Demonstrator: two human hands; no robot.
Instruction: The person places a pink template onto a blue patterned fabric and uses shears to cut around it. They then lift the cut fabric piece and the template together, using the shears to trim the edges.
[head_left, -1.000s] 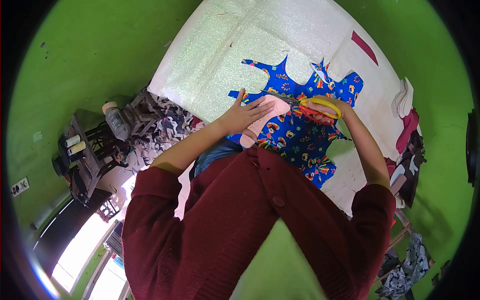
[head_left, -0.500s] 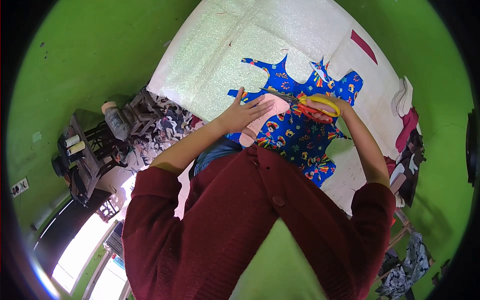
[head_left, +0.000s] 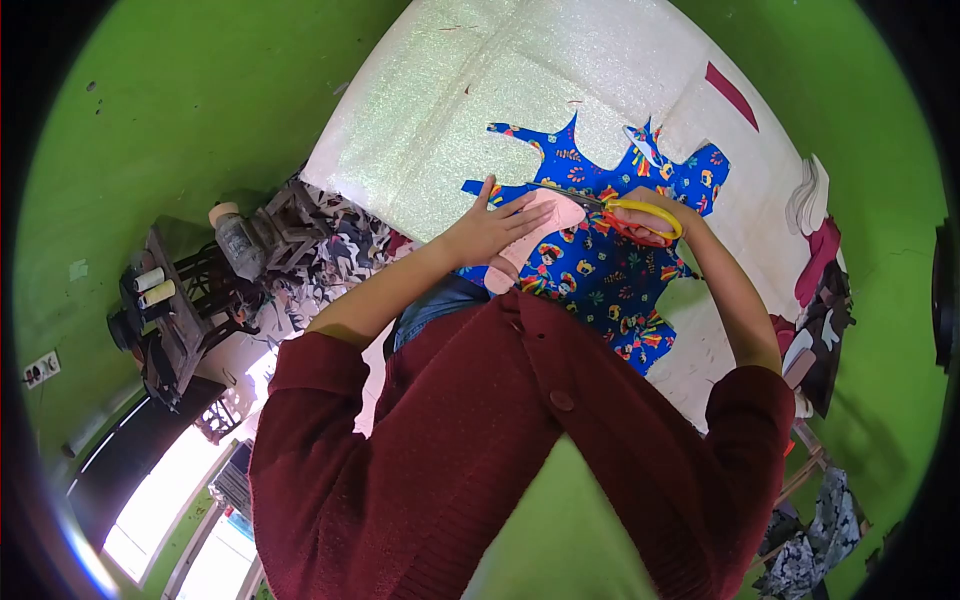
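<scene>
My left hand point(head_left: 492, 236) lies flat with its fingers spread, pressing a pink sole-shaped template point(head_left: 563, 211) onto blue printed fabric point(head_left: 612, 277). The template's lower end shows below the thumb, near my body. In my right hand point(head_left: 652, 212) is a pair of scissors point(head_left: 640, 221) with yellow and red handles, fingers wrapped through the loops. Its blades point left along the template's top end, over the fabric. The fabric has a jagged, cut-out outline with curved notches and colourful figures on it.
A sparkly whitish sheet point(head_left: 420, 130) covers the table. A maroon strip point(head_left: 732, 96) lies at its far right. White cut pieces point(head_left: 808, 195) and maroon cloth point(head_left: 820, 258) sit at the right edge. Left stand a jar point(head_left: 238, 245), thread spools point(head_left: 155, 293) and heaped scraps point(head_left: 335, 250).
The view has shifted slightly. My left hand stays on the template, and the scissors remain at its top end with only a small movement of my right hand.
</scene>
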